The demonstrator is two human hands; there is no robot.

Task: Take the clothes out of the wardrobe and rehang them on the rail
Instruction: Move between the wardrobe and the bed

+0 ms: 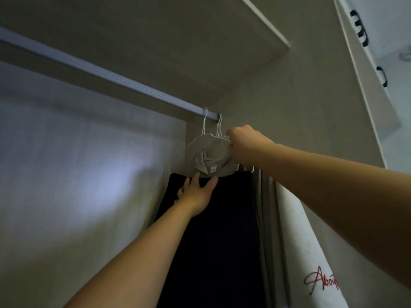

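Both hands are raised into the wardrobe at the far right end of the rail [106, 73], where the remaining clothes are bunched against the side wall [278, 112]. The step in hand appears to be the lifting off of one hanger with its garment.

The right hand [243, 144] is closed in a fist at the shoulder of the white hangers [210, 135]. Its fingers are curled fully shut, apparently on a hanger arm or on the top edge of the grey garment [214, 162]; which of the two cannot be told. The left hand [196, 194] is open, with its fingers [195, 177] spread and the tips touching the lower edge of the grey garment, palm resting against the dark garment [213, 230] below it.

At least three hanger hooks sit on the rail, close together. The next move calls for raising one hook clear of the rail without dragging the neighbouring hooks along.

Obstructions and surroundings:
- The hooks are crowded, so tangling is likely.
- The side wall stands just beside the hooks and restricts movement to the right.
- A shelf [222, 41] lies above the rail and limits upward travel.
- A white garment with red script [311, 252] hangs to the right, partly behind the right forearm.
- The rest of the rail to the left carries nothing.
- Lighting is dim and fine detail at the hooks is unclear.
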